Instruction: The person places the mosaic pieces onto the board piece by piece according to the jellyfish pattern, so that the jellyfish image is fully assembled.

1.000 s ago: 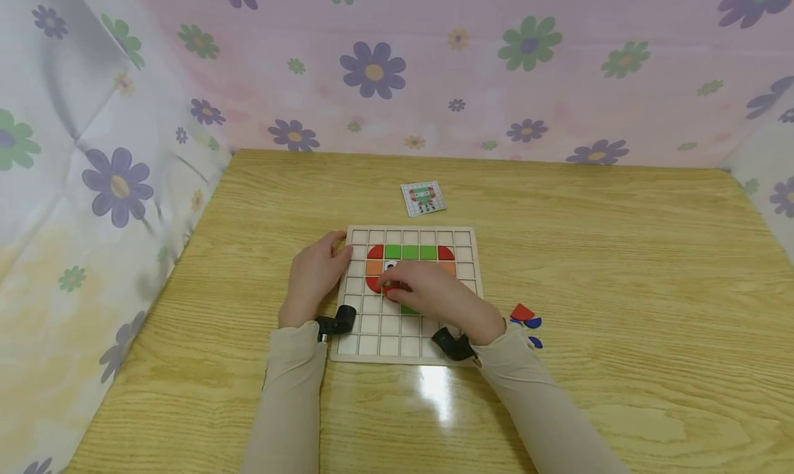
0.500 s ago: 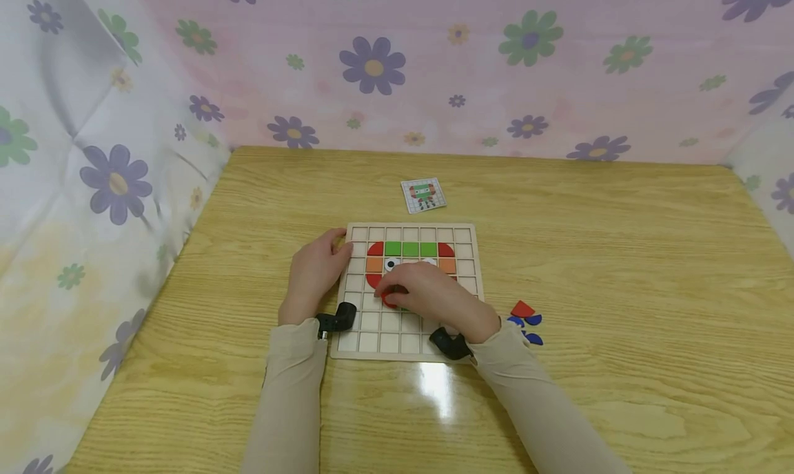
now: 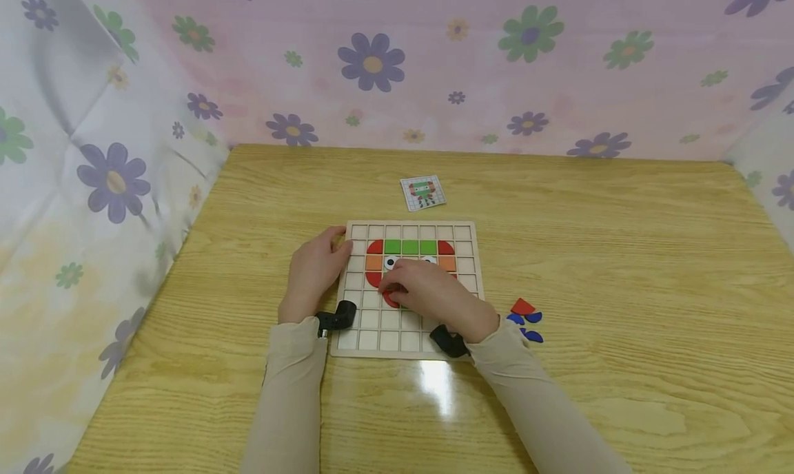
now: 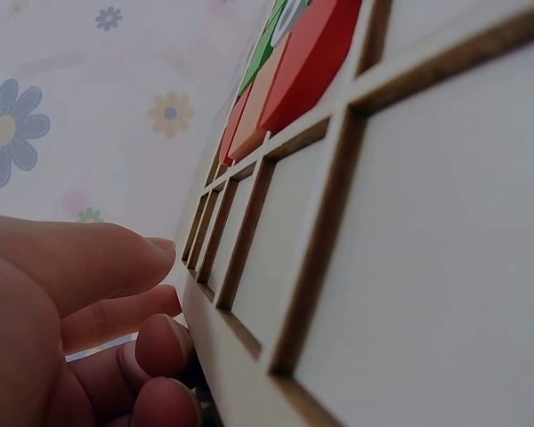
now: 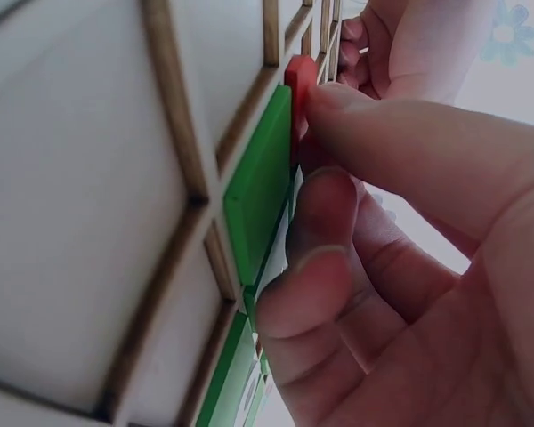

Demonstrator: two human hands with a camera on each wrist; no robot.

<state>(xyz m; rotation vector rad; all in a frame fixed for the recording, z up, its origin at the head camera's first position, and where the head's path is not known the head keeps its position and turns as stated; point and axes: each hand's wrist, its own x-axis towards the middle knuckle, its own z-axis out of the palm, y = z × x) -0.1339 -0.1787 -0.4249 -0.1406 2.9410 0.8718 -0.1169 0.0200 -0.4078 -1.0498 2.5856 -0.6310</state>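
A square wooden grid board (image 3: 380,340) lies on the table, with red, orange, green and eye-printed tiles set in its cells. My left hand (image 3: 315,269) is at the board's left edge; in the left wrist view its thumb (image 4: 129,258) and bent fingers are beside the rim. Over the middle of the board is my right hand (image 3: 437,291). Its thumb and a finger pinch a rounded red tile (image 5: 300,73) low on the board, next to a green tile (image 5: 256,191). The hand hides several cells, and part of the red tile is covered.
A small printed pattern card (image 3: 423,193) lies beyond the board. To the right are a loose red tile (image 3: 522,306) and several blue half-round pieces (image 3: 533,317), partly hidden by the right sleeve. A flowered cloth (image 3: 428,102) rises behind the table.
My right hand has shifted slightly over the red tile, and its wrist now uncovers more of the blue pieces. My left hand stays at the board's edge. The head view has tilted slightly.
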